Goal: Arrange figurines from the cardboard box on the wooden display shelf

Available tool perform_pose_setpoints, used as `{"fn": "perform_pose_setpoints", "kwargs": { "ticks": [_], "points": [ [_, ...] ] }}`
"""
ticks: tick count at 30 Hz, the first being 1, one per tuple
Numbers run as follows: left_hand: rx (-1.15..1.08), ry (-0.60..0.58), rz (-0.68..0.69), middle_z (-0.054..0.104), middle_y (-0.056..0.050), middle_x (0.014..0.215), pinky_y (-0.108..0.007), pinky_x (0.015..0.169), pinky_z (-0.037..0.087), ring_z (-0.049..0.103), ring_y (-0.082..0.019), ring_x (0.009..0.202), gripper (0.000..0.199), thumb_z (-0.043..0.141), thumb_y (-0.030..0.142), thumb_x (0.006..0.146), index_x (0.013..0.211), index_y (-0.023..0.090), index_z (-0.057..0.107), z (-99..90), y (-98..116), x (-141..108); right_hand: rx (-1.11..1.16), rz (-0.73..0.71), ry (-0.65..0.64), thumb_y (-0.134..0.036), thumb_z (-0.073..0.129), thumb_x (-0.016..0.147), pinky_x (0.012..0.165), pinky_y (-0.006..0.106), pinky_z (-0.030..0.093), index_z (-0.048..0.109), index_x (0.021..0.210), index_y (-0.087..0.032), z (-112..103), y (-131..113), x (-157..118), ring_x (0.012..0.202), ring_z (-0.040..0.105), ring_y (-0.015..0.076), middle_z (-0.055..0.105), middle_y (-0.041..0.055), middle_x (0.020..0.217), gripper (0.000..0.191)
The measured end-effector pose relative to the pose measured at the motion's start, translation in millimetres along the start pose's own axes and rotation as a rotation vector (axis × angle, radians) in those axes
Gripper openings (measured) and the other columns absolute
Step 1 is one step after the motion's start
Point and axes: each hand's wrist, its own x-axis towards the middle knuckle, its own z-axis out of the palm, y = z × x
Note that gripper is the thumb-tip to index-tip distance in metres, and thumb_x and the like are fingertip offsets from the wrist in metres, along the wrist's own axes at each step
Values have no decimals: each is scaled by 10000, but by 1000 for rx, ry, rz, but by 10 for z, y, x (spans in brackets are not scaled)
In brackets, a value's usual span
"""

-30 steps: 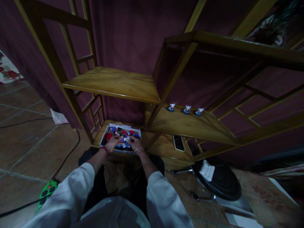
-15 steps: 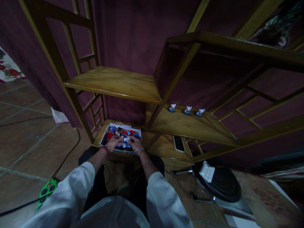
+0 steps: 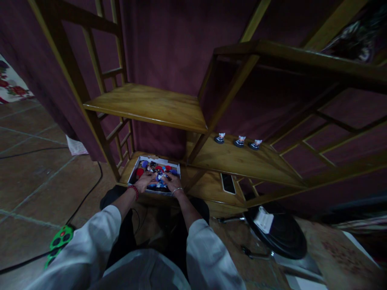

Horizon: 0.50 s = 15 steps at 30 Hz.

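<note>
A shallow white box (image 3: 133,174) on the bottom shelf holds several small figurines in red, blue, black and white. Both my hands reach into it from the front. My left hand (image 3: 145,181), with a red bead bracelet at the wrist, comes in from the left, its fingertips at a small blue-and-white figurine (image 3: 161,176). From the other side, my right hand (image 3: 172,182), wearing a pale bracelet, has its fingers on the same figurine. The fingers look closed around it, though the fingertips are small and partly hidden.
Three cat-like figurines on dark bases, one of them the middle figurine (image 3: 240,141), stand on the raised right shelf (image 3: 223,157). A phone (image 3: 227,183) lies on the bottom shelf. At right is a black round stool seat (image 3: 287,233); a green power strip (image 3: 61,237) lies on the floor.
The view has shifted very slightly. Both hands stay at the blue-and-white figurine in the box, with hardly any visible motion.
</note>
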Motion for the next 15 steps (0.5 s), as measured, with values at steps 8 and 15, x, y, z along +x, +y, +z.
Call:
{"fn": "perform_pose_setpoints", "kwargs": {
  "ticks": [8, 15],
  "points": [
    [-19, 5, -19, 548, 24, 555, -251, 635, 529, 565, -81, 545, 236, 724, 250, 605, 649, 122, 531, 8, 23, -28, 12, 17, -16, -373, 577, 745, 686, 236, 491, 614, 1032, -255, -22, -43, -21, 657, 643, 130, 673, -32, 677, 312],
    [-14, 16, -40, 562, 10, 577, -269, 635, 536, 592, -106, 582, 236, 711, 261, 623, 672, 124, 525, -2, 4, -2, 43, 25, -23, -365, 574, 747, 695, 238, 492, 609, 1040, -256, -15, -41, -22, 659, 647, 130, 673, -33, 677, 314]
  ]
}}
